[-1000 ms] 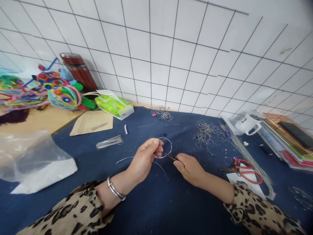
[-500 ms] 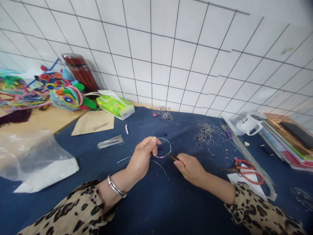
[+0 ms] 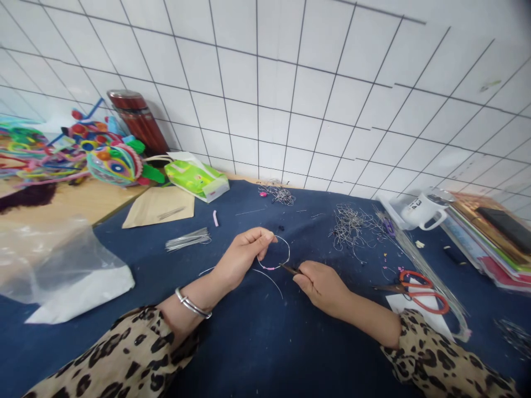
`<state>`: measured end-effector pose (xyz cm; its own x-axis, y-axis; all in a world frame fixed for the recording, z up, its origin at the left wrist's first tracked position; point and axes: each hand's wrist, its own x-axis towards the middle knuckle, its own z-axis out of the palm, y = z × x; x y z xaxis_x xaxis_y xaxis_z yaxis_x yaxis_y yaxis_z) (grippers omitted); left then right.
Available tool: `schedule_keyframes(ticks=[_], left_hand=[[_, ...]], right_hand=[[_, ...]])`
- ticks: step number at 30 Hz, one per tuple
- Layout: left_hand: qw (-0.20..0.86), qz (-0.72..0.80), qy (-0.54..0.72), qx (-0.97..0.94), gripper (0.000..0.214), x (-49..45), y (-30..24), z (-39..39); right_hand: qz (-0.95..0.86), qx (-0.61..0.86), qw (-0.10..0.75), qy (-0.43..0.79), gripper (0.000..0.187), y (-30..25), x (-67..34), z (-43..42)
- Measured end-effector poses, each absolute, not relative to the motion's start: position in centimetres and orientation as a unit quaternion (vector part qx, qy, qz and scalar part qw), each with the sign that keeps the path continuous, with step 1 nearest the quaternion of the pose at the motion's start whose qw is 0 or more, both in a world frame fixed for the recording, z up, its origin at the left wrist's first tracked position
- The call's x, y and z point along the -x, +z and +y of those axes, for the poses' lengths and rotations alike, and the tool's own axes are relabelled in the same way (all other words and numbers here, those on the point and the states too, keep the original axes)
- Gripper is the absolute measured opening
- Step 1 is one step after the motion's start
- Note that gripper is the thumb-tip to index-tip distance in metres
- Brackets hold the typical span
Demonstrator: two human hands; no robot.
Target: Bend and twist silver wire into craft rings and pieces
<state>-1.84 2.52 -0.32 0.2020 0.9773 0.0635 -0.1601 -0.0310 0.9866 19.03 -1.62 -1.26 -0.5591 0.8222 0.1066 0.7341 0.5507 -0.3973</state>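
While the left hand (image 3: 243, 257) pinches the wire loop (image 3: 270, 268), the right hand (image 3: 321, 284) beside it grips a mostly hidden tool (image 3: 289, 269).

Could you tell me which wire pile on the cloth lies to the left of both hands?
The flat bundle of straight wires, beside the left hand; the tangled heaps lie farther right.

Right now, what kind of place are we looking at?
Probably a craft workbench for beaded wire work. The left hand pinches a wire loop with pink beads, the right hand holds a thin dark tool to it; heaps of wire pieces and orange scissors lie on the blue cloth.
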Motion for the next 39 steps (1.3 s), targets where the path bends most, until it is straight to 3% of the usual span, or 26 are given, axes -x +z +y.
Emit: schedule_keyframes(ticks=[12, 39], left_hand=[[0.519, 0.428, 0.536, -0.511, 0.023, 0.8, -0.1, 0.7], [0.464, 0.455, 0.536, -0.539, 0.025, 1.6, -0.7, 1.8]], right_hand=[[-0.876, 0.446, 0.126, 0.129, 0.038, -1.2, -18.8, -1.8], [-0.841, 0.474, 0.165, 0.199, 0.035, -1.0, -19.2, -1.8]])
